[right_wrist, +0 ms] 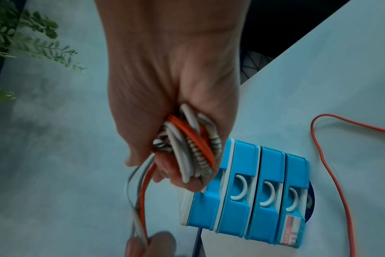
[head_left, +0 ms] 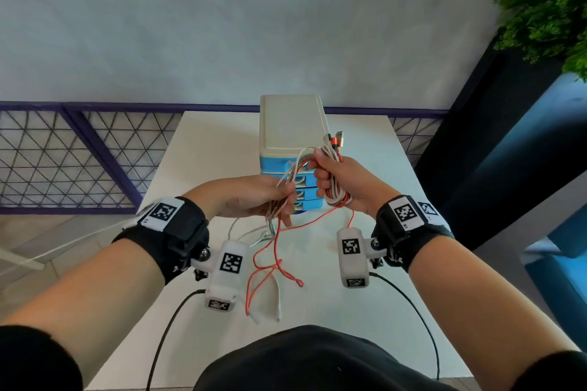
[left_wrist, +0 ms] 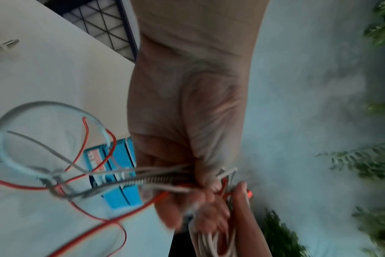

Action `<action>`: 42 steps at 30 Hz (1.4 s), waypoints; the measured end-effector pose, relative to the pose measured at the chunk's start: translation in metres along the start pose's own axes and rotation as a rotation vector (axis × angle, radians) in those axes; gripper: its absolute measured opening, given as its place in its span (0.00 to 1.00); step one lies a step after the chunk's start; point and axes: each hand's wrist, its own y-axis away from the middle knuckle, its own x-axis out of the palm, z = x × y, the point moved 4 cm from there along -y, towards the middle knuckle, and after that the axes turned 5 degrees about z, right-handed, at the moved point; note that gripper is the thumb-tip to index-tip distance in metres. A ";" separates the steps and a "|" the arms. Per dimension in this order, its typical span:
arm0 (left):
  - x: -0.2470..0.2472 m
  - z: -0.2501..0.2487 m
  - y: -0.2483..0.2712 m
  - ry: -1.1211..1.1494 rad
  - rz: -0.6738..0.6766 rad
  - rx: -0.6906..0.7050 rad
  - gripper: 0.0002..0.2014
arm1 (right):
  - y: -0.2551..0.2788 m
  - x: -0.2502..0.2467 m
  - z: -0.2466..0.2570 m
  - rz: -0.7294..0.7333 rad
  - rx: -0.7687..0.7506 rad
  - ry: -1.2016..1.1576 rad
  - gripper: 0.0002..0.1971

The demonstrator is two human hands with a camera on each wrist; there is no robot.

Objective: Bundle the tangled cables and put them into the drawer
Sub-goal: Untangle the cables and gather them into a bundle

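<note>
My right hand (head_left: 336,179) grips a coiled bundle of white, red and spring-wrapped cables (right_wrist: 191,147), with plug ends (head_left: 336,140) sticking up above the fist. My left hand (head_left: 254,200) pinches the loose strands (left_wrist: 156,179) that run across to the bundle. From there a tangle of red and white cable (head_left: 273,267) hangs down onto the white table (head_left: 374,168). Both hands are raised in front of a small blue drawer unit (right_wrist: 253,196) with a white top (head_left: 290,122); its drawers look closed.
The drawer unit stands at the middle back of the table. A metal plug (left_wrist: 10,42) lies on the table in the left wrist view. A purple mesh railing (head_left: 70,155) runs behind the table, and a plant (head_left: 549,6) on a dark stand is at the right.
</note>
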 end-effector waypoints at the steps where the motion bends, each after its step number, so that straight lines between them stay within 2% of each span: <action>1: 0.002 -0.001 -0.003 -0.021 -0.047 0.042 0.17 | 0.000 0.000 0.000 -0.015 -0.008 0.013 0.16; 5: 0.018 -0.012 -0.014 -0.163 -0.244 0.121 0.17 | -0.002 0.001 -0.004 -0.053 -0.016 0.075 0.21; 8: 0.030 -0.019 -0.019 -0.310 -0.282 0.134 0.16 | -0.004 0.004 -0.009 -0.046 0.000 0.091 0.27; 11: 0.030 -0.023 -0.023 -0.583 -0.331 0.118 0.12 | -0.001 0.008 -0.009 -0.035 0.022 0.081 0.31; 13: 0.029 -0.024 -0.026 -0.726 -0.345 0.090 0.13 | 0.000 0.011 -0.011 -0.026 0.048 0.089 0.28; 16: 0.037 -0.029 -0.028 -0.948 -0.358 -0.026 0.14 | -0.003 0.012 -0.015 -0.025 0.114 0.115 0.26; 18: 0.042 -0.035 -0.027 -1.030 -0.392 -0.050 0.15 | -0.004 0.011 -0.018 -0.036 0.124 0.111 0.17; 21: 0.048 -0.041 -0.022 -1.047 -0.405 0.001 0.15 | -0.004 0.008 -0.026 -0.074 0.126 0.028 0.09; 25: 0.049 -0.039 -0.022 -1.117 -0.425 -0.068 0.15 | -0.006 0.004 -0.031 -0.163 0.099 0.039 0.14; 30: 0.040 -0.039 -0.026 -0.840 -0.343 -0.165 0.16 | -0.010 0.004 -0.021 -0.206 0.046 0.122 0.22; 33: 0.036 -0.043 -0.023 -0.836 -0.369 -0.164 0.17 | -0.012 0.002 -0.015 -0.269 0.008 0.127 0.19; 35: 0.034 -0.038 -0.020 -0.855 -0.308 -0.184 0.19 | -0.013 -0.002 -0.012 -0.309 -0.019 0.068 0.19; 37: 0.036 -0.027 -0.019 -0.784 -0.167 -0.198 0.22 | -0.014 -0.010 -0.009 -0.332 -0.029 -0.016 0.18; 39: 0.039 -0.019 -0.018 -0.687 -0.115 -0.121 0.22 | -0.014 -0.014 -0.006 -0.281 -0.033 -0.148 0.19; 42: 0.041 -0.011 -0.020 -0.774 -0.178 -0.024 0.22 | -0.009 -0.002 0.000 -0.082 -0.053 -0.354 0.20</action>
